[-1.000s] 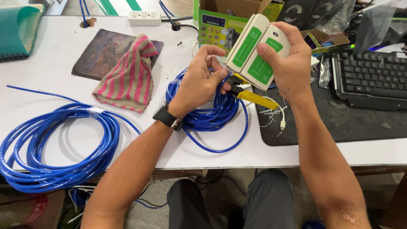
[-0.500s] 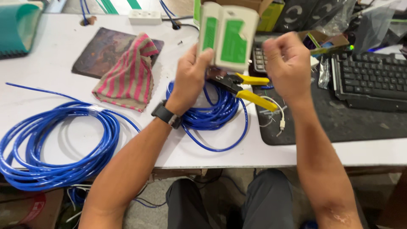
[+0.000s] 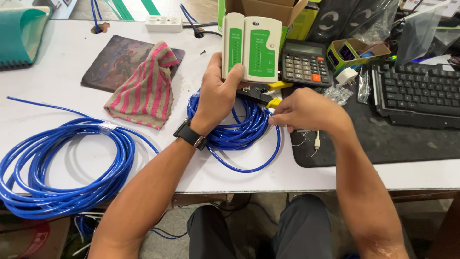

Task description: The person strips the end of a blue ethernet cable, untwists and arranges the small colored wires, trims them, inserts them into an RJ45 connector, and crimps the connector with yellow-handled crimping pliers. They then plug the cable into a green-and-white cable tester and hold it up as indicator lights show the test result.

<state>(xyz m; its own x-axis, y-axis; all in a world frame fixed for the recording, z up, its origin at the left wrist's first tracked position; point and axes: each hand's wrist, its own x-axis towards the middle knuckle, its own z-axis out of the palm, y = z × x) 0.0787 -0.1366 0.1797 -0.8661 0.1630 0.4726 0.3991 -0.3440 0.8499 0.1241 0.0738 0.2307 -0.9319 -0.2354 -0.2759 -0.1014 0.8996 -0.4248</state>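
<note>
Cable tester (image 3: 251,48), white with green face panels, sits upright in the left hand (image 3: 218,96); its long axis runs away from the person, top end toward the cardboard box (image 3: 266,9) at the far edge of the table. Left fingers wrap the tester's lower end, thumb across the front, closed firmly on it. The unit appears as two bodies side by side, narrow one left, wider one right.

Right hand (image 3: 306,111) lies lower and to the right of the tester, apart from it, down at the table surface. Its fingertips are pinched narrow at the edge of the small blue cable coil (image 3: 239,129), close to a yellow-handled crimping tool (image 3: 268,93); whether they hold a cable end or a plug cannot be told, as the fingers hide it. Tester's lower end is up and left of those fingertips, so the left hand is the nearer to it, already holding.

Coil lies directly beneath both hands, partly on the white table (image 3: 62,105), touching the black mat (image 3: 383,144). Calculator (image 3: 304,62) stands just right of the tester; keyboard (image 3: 417,93) farther right. Striped cloth (image 3: 143,91) lies left of the left wrist, large blue cable coil (image 3: 62,168) well apart at the near-left edge. Open room exists on the mat right of the right hand and on bare table between the two coils.
</note>
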